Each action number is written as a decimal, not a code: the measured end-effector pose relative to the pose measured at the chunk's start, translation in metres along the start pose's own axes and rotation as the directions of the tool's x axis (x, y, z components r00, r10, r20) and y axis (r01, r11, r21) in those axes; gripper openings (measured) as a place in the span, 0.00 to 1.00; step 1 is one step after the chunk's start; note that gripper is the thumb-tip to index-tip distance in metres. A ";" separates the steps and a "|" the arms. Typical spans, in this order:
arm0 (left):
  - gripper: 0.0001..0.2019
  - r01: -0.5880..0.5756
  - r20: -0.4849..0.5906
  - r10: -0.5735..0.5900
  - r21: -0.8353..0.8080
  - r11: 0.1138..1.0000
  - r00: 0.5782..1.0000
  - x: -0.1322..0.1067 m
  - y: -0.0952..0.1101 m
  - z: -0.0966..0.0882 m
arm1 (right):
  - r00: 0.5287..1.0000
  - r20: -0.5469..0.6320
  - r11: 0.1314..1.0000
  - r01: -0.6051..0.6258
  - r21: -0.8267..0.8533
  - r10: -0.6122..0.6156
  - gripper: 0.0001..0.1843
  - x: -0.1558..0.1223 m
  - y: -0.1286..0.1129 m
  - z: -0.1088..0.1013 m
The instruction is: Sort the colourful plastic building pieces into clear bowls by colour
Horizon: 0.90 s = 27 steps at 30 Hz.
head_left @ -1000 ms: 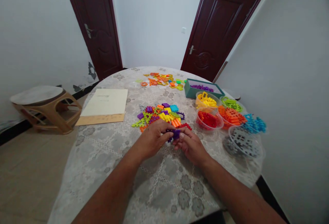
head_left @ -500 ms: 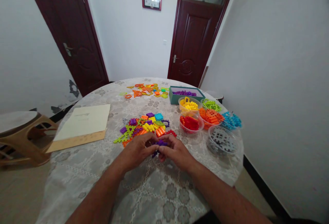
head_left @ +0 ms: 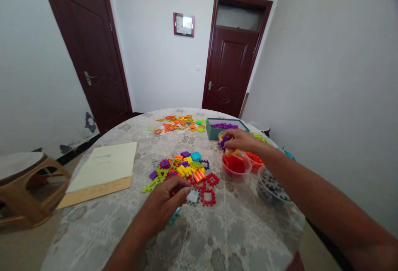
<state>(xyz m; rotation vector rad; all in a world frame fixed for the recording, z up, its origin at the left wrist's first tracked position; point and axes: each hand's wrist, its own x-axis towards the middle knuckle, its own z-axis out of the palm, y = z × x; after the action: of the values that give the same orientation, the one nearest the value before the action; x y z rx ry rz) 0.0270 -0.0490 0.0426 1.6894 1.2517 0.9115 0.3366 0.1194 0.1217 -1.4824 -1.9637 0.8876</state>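
My right hand reaches out over the tubs, fingers closed on a purple plastic building piece. Below it is a clear tub of red pieces, and a tub of yellow pieces is mostly hidden behind the hand. My left hand hovers low at the front of a mixed pile of building pieces, thumb and forefinger drawn together; whatever is between them is hidden. Beside its fingertips lie a grey square piece and a red square frame piece. A light-blue piece shows beneath the hand.
A green box of purple pieces stands behind the tubs. Tubs of orange pieces and grey pieces sit under my right forearm. More loose pieces lie far back. Paper sheets rest at the left.
Both hands were together around a purple piece near me. My right hand has moved forward and right to the tubs with purple in it; my left let go. The view has tilted up.
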 end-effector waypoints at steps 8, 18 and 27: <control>0.17 0.012 -0.084 -0.011 0.020 1.000 0.996 -0.002 -0.004 -0.019 | 0.849 -0.518 0.994 -0.111 0.022 0.106 0.27 0.094 0.015 -0.047; 0.17 0.028 -0.275 -0.013 0.052 0.998 0.961 -0.003 -0.001 -0.031 | 0.974 -0.188 0.987 0.108 -0.121 -0.129 0.15 0.018 -0.004 0.047; 0.15 0.031 -0.316 0.009 0.122 0.992 0.949 -0.004 0.000 -0.033 | 0.999 -0.002 0.778 0.024 -0.628 -0.033 0.33 -0.016 0.027 0.164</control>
<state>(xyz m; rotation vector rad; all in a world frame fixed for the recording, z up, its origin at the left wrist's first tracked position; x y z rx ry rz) -0.0035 -0.0463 0.0554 1.6752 1.5578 1.1514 0.2367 0.0780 -0.0058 -1.7839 -2.4008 0.1802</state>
